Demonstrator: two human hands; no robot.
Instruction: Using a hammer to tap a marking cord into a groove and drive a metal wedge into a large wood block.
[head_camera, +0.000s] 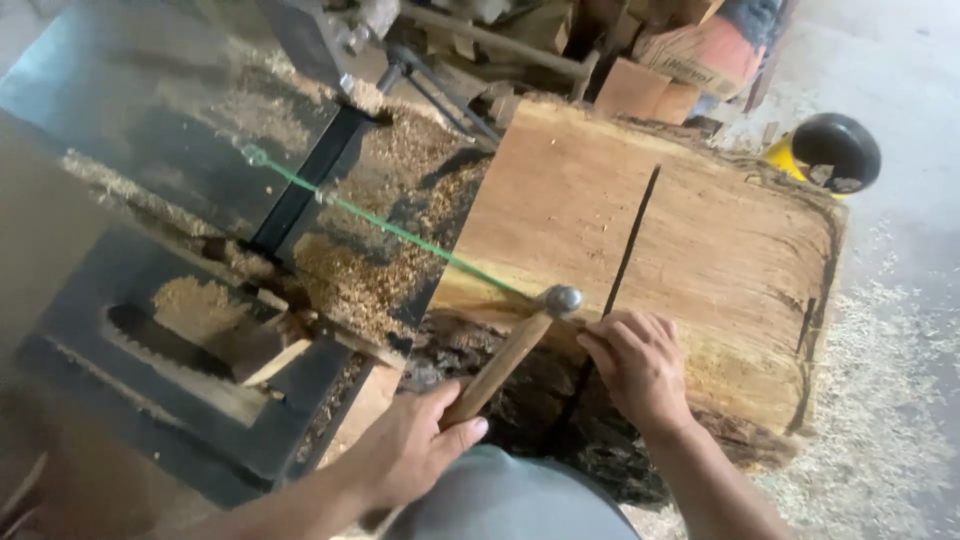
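Left hand (415, 450) wraps its grip around the wooden hammer (510, 350) handle, head poised at the slab (650, 250) near edge. Right hand (635, 360) pinches something tiny beside the dark sawn slit (632, 235), steadying it; green string (400, 232) runs taut as a guide.

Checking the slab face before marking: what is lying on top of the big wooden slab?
On the wooden slab: a taut green string, the hammer head, the right hand and a dark saw cut. Whatever is beneath the fingers is covered.

Left hand (415, 445) gripping hammer (520, 340), right hand (635, 365) on slab (700, 250), perhaps pinching a nail
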